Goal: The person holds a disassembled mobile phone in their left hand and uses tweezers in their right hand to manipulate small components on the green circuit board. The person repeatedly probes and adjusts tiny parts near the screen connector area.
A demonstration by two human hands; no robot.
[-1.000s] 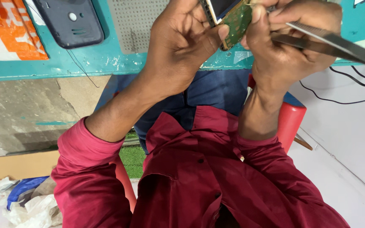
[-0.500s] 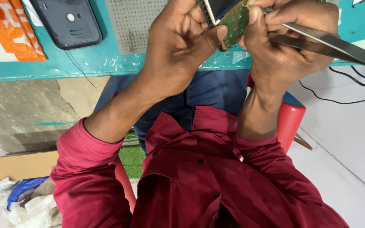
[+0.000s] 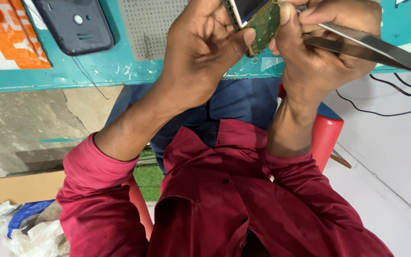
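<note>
My left hand (image 3: pixel 205 45) grips a small green circuit board (image 3: pixel 264 24) with a screen part attached, near the top edge of the head view. My right hand (image 3: pixel 327 47) holds metal tweezers (image 3: pixel 372 47), whose long arms stick out to the right; their tips are hidden behind my fingers beside the board. Both hands meet over the teal bench edge (image 3: pixel 96 71). My maroon sleeves and shirt fill the lower half of the view.
A dark phone back cover (image 3: pixel 74 24) lies on the bench at upper left, beside an orange packet (image 3: pixel 5 33) and a grey perforated mat (image 3: pixel 151 26). Black cables (image 3: pixel 386 112) run at right. A red stool (image 3: pixel 327 135) is under me. Cardboard and plastic bags (image 3: pixel 24 228) lie on the floor.
The hands, board and tweezers have shifted very slightly upward in view; the grip is unchanged.
</note>
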